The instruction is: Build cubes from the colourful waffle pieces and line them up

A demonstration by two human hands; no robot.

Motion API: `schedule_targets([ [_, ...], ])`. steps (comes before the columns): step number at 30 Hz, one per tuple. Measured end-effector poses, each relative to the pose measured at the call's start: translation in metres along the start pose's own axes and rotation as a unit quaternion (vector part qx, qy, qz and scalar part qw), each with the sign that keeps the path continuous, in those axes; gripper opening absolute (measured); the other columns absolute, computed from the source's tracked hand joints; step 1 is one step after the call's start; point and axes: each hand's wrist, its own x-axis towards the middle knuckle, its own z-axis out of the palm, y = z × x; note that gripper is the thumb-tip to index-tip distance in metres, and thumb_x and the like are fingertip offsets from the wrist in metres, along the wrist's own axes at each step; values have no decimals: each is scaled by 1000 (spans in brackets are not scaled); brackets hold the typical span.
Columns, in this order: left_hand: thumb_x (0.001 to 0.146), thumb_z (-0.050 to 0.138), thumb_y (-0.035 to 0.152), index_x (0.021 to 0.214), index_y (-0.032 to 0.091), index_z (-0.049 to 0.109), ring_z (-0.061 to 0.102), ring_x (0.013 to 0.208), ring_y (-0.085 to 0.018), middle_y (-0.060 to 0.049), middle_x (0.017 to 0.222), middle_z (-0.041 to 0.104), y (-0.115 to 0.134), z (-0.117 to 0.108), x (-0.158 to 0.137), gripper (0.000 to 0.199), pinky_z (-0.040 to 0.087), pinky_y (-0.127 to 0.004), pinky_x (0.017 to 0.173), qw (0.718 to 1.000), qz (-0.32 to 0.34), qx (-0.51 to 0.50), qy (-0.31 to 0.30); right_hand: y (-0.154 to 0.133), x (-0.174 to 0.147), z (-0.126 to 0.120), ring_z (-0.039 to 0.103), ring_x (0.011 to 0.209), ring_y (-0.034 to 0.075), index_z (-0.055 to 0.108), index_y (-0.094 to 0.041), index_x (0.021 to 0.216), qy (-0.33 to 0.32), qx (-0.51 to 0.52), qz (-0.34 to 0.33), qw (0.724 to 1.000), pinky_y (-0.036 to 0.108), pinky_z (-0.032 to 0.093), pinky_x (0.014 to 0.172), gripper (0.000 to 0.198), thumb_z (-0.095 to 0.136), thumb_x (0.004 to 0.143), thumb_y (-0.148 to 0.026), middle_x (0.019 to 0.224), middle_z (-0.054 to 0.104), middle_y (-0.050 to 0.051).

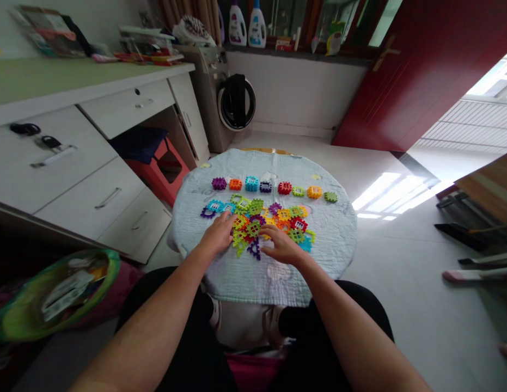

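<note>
A loose pile of flat plastic building pieces [253, 228] with toothed edges lies on the cloth-covered table [240, 286]. The pieces are green, yellow, orange, red, blue and purple, some with window grids. At the pile's left edge rests my left hand [219, 234], fingers apart, beside an orange piece [239, 221]. My right hand [281, 246] reaches over the front of the pile with its fingers spread. Its fingertips are close to a green grid piece [254, 228]; whether they touch it I cannot tell. Between the hands sits a dark purple triangular piece [254, 249].
Behind the pile runs a row of several assembled blocks, among them a purple block [219, 183] and a red block [285, 188]. A red stool [165, 169] and white drawers [114, 190] stand to the left. A bin [110, 272] is at lower left.
</note>
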Motion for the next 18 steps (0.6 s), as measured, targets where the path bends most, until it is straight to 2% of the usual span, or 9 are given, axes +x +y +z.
schedule_targets([
  [4, 74, 59, 10, 124, 16, 53, 47, 125, -28, -15, 134, 47, 0, 0, 7, 52, 37, -40, 108, 997, 1, 12, 76, 8, -3, -22, 59, 102, 17, 60, -19, 111, 60, 32, 38, 997, 33, 50, 86, 34, 57, 77, -15, 117, 60, 9],
  [8, 78, 58, 15, 121, 16, 56, 49, 121, -28, -14, 128, 51, 11, -3, 5, 43, 38, -42, 107, 994, 25, 2, 109, 25, -20, -59, 61, 86, 15, 61, -17, 104, 111, -70, 161, 978, 31, 48, 82, 26, 58, 79, -18, 100, 64, 7],
  [10, 79, 60, 23, 122, 16, 56, 47, 122, -28, -14, 130, 51, 22, -2, 0, 45, 36, -42, 108, 994, 58, -7, 88, 36, -33, -74, 61, 86, 17, 61, -16, 103, 105, -144, 239, 955, 31, 47, 82, 28, 63, 76, -20, 97, 62, 8],
  [13, 73, 68, 33, 127, 21, 53, 37, 132, -30, -13, 140, 44, 35, 3, -8, 57, 29, -46, 112, 995, 94, 2, 15, 49, -51, -80, 60, 87, 20, 55, -15, 116, 33, -194, 330, 923, 31, 46, 78, 55, 75, 66, -27, 104, 58, 11],
  [16, 65, 75, 35, 132, 26, 50, 27, 138, -35, -12, 149, 34, 41, 10, -11, 72, 25, -50, 111, 995, 71, 27, -69, 52, -55, -68, 62, 84, 21, 45, -18, 129, -28, -202, 365, 909, 31, 46, 73, 83, 82, 56, -31, 112, 53, 13],
  [18, 65, 75, 32, 133, 28, 49, 26, 138, -35, -11, 150, 33, 41, 14, -9, 72, 25, -50, 111, 993, 58, 36, -96, 50, -49, -57, 62, 84, 22, 40, -19, 134, -33, -214, 362, 906, 32, 46, 73, 92, 83, 53, -29, 115, 50, 14],
])
